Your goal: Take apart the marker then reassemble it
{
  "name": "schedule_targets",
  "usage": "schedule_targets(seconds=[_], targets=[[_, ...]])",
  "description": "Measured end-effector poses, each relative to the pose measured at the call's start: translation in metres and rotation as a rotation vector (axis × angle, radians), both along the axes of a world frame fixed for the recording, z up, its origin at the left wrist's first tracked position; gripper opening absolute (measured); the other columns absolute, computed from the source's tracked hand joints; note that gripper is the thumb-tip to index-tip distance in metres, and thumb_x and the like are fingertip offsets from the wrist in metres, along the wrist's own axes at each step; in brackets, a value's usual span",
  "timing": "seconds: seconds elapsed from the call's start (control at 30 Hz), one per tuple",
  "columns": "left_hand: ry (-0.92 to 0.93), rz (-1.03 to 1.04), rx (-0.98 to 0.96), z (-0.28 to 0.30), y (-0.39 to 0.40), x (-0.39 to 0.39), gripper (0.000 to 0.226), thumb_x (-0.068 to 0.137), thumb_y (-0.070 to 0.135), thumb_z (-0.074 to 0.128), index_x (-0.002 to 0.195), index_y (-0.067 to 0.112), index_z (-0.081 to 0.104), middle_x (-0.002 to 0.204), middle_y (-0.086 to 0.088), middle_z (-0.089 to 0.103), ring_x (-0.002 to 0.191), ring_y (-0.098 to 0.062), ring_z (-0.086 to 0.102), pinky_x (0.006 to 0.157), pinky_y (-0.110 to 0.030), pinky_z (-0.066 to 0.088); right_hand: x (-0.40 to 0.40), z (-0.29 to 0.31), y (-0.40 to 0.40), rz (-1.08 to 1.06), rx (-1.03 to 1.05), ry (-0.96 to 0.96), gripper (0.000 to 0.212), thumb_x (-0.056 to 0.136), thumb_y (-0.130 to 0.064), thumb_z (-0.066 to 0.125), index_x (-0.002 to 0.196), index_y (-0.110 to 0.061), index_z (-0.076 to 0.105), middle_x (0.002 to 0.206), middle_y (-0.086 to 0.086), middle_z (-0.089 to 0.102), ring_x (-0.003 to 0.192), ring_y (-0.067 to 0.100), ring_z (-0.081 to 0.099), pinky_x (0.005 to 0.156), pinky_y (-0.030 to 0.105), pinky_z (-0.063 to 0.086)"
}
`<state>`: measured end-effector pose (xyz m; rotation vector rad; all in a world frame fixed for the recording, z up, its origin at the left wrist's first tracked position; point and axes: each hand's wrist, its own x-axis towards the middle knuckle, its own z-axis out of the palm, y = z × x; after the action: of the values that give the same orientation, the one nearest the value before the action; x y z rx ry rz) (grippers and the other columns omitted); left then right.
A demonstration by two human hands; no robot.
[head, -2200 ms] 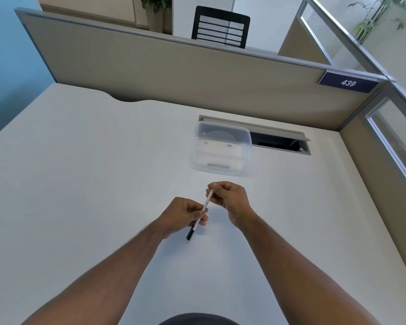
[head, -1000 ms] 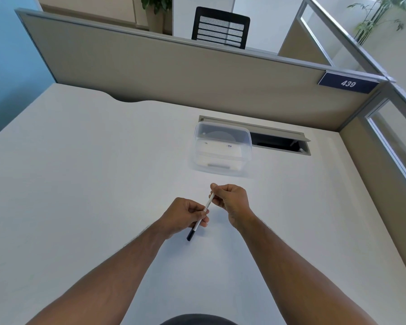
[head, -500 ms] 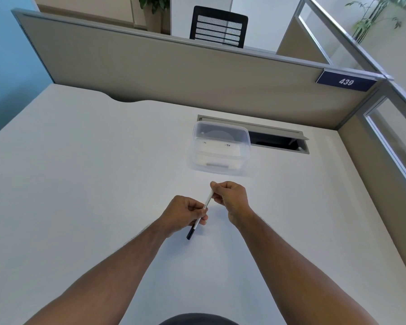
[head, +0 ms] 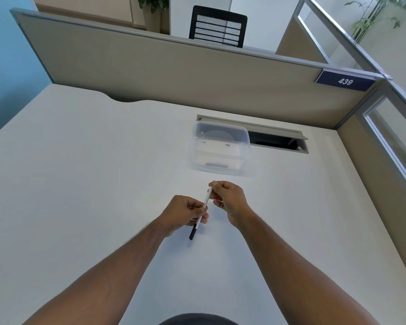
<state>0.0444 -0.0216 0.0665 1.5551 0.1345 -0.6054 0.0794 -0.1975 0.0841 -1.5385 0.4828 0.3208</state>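
A slim white marker (head: 206, 201) with a black cap at its near end (head: 193, 233) is held slanted above the white desk (head: 80, 184). My left hand (head: 183, 213) grips the lower part of the barrel just above the black cap. My right hand (head: 227, 195) pinches the far white tip between thumb and fingers. The middle of the barrel shows between the two hands. The marker looks to be in one piece.
A clear plastic container (head: 220, 148) stands on the desk just beyond my hands. Behind it is an open cable slot (head: 274, 139) in the desktop. Beige partition walls (head: 174, 73) close off the back and right side.
Both hands and the marker stay almost where they were. My right hand's fingers have shifted slightly on the far tip.
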Motion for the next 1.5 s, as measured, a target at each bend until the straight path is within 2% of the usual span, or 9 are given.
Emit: schedule_targets(seconds=[0.13,0.27,0.47,0.63,0.77,0.93,1.1,1.2,1.5], targets=[[0.007,-0.001,-0.005,0.000,0.001,0.002,0.017,0.093,0.020,0.076,0.098,0.004,0.077,0.092,-0.013,0.083,0.088,-0.026,0.081,0.075,-0.034,0.063,0.001,0.001,-0.003,0.040,-0.025,0.032,0.015,0.095,-0.025,0.070,0.097,-0.012,0.078,0.088,0.005,0.079,0.075,0.012,0.072,0.071,0.029,0.055],[0.011,-0.002,-0.001,-0.001,0.000,0.003,0.016,0.093,0.020,0.077,0.098,0.006,0.077,0.092,-0.012,0.083,0.090,-0.025,0.081,0.077,-0.036,0.063,-0.005,-0.003,-0.002,0.172,-0.108,0.073,0.025,0.091,-0.026,0.076,0.098,-0.002,0.075,0.081,0.003,0.076,0.078,0.013,0.072,0.071,0.029,0.053],[0.016,-0.010,0.037,-0.004,-0.001,0.002,0.016,0.095,0.022,0.073,0.099,0.007,0.079,0.093,-0.008,0.083,0.089,-0.016,0.081,0.071,-0.027,0.061,-0.009,-0.006,-0.002,0.246,-0.249,-0.028,0.028,0.096,-0.019,0.070,0.089,0.008,0.071,0.077,0.011,0.072,0.073,0.019,0.066,0.075,0.033,0.056],[-0.003,0.061,0.121,-0.008,-0.003,0.005,0.015,0.098,0.022,0.067,0.098,0.013,0.079,0.095,-0.005,0.083,0.090,-0.014,0.080,0.072,-0.027,0.059,-0.005,-0.013,0.000,0.230,-0.394,-0.036,0.021,0.096,-0.014,0.066,0.088,0.006,0.070,0.074,0.010,0.070,0.070,0.022,0.064,0.084,0.046,0.059],[-0.074,0.118,0.201,-0.014,-0.003,0.009,0.020,0.101,0.016,0.060,0.113,0.013,0.076,0.104,-0.003,0.081,0.093,-0.015,0.079,0.073,-0.023,0.057,-0.004,-0.016,0.002,0.264,-0.567,-0.034,0.012,0.088,-0.016,0.070,0.094,-0.006,0.066,0.086,0.008,0.075,0.078,0.024,0.074,0.082,0.045,0.060],[-0.265,0.059,0.423,-0.017,-0.004,0.010,0.028,0.101,0.011,0.058,0.126,0.012,0.072,0.124,0.001,0.075,0.112,-0.014,0.072,0.095,-0.022,0.049,-0.002,-0.023,0.006,0.297,-0.668,-0.029,0.011,0.086,-0.018,0.071,0.092,-0.012,0.064,0.094,0.007,0.073,0.090,0.027,0.070,0.081,0.040,0.057],[-0.439,-0.018,0.612,-0.021,-0.005,0.007,0.035,0.102,0.008,0.054,0.133,0.015,0.066,0.144,-0.001,0.062,0.135,-0.018,0.055,0.108,-0.021,0.036,-0.001,-0.029,0.010,0.291,-0.747,-0.014,0.017,0.086,-0.020,0.072,0.077,-0.016,0.058,0.077,-0.001,0.064,0.076,0.022,0.062,0.066,0.031,0.048],[-0.507,-0.094,0.708,-0.024,-0.006,0.004,0.040,0.103,0.009,0.051,0.141,0.017,0.060,0.156,-0.002,0.050,0.145,-0.020,0.044,0.118,-0.032,0.031,-0.002,-0.031,0.012,0.278,-0.784,0.004,0.023,0.083,-0.018,0.070,0.070,-0.019,0.052,0.069,-0.005,0.058,0.069,0.019,0.057,0.058,0.028,0.041],[-0.674,-0.175,0.897,-0.036,0.000,-0.003,0.046,0.103,0.010,0.051,0.148,0.010,0.050,0.166,-0.009,0.036,0.155,-0.023,0.030,0.123,-0.039,0.025,-0.007,-0.039,0.003,0.255,-0.807,-0.018,0.020,0.091,-0.029,0.067,0.085,-0.011,0.060,0.080,-0.001,0.065,0.075,0.021,0.061,0.060,0.031,0.044]])
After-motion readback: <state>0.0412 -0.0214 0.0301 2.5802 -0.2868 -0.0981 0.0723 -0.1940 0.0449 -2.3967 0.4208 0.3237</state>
